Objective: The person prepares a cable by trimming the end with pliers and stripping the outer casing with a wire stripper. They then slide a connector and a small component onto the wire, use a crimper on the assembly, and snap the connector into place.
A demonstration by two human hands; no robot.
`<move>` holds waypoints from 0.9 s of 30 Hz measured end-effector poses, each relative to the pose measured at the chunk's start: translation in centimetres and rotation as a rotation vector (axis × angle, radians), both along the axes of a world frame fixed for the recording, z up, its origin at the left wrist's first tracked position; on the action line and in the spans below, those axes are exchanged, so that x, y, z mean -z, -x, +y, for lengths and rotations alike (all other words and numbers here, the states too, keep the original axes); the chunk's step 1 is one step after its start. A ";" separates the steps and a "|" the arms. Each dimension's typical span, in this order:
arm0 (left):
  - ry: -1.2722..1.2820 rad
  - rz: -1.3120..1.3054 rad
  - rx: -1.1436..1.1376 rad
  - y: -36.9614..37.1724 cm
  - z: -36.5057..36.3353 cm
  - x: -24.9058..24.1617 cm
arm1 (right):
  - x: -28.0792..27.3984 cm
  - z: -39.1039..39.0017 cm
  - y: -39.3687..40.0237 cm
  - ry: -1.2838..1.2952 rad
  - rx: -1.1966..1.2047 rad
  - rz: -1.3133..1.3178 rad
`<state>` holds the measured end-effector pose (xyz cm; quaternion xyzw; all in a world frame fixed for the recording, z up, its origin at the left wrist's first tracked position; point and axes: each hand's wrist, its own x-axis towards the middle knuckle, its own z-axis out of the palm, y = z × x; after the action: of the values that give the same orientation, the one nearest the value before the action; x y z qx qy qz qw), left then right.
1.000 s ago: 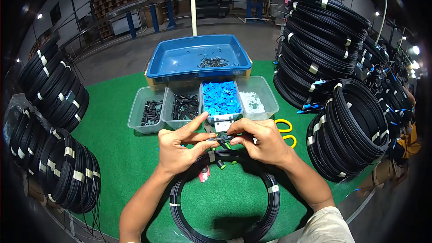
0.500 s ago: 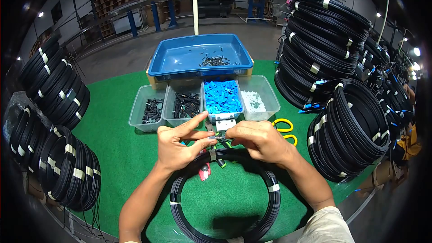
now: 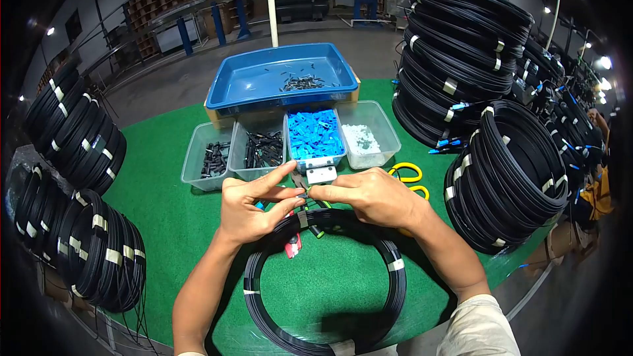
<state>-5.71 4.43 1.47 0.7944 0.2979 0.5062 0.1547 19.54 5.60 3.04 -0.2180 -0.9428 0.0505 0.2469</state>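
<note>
My left hand point(image 3: 254, 207) and my right hand point(image 3: 372, 199) meet tip to tip above the far side of a black cable coil point(image 3: 397, 290). Both are closed in a pinch on a thin cable end, mostly covered by the fingertips; its exact fitting cannot be made out. The left index finger points up and away. White tape bands the coil, which lies flat on the green mat point(image 3: 323, 273). Just behind and under the hands lie pliers with black and green handles point(image 3: 316, 230) and a red tool point(image 3: 293, 246). Yellow scissor handles point(image 3: 410, 165) show beyond my right hand.
Clear bins hold black parts point(image 3: 214, 160), more black parts point(image 3: 265, 151), blue connectors point(image 3: 312, 135) and white pieces point(image 3: 361, 140). Behind them stands a blue tray point(image 3: 280, 101). Stacked cable coils rise at left point(image 3: 99, 250) and right point(image 3: 504, 178).
The view has shifted slightly, so the bins and tray appear further left. My hands stay pinched together; the right fingertips have closed further over the small piece between them.
</note>
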 end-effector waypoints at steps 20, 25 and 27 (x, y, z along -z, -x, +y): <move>0.106 0.057 0.109 1.0 0.1 -0.3 | 0.2 -0.4 0.9 0.132 -0.035 -0.078; 0.282 -0.026 0.095 0.9 0.4 0.4 | 0.7 0.3 0.4 0.179 -0.076 -0.062; 0.271 -0.005 0.080 1.2 0.3 0.0 | 1.3 0.7 0.4 0.135 -0.110 0.050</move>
<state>-6.93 4.77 1.45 0.7762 0.3313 0.4566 0.2816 19.10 6.35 1.73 -0.1806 -0.9413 0.1330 0.2522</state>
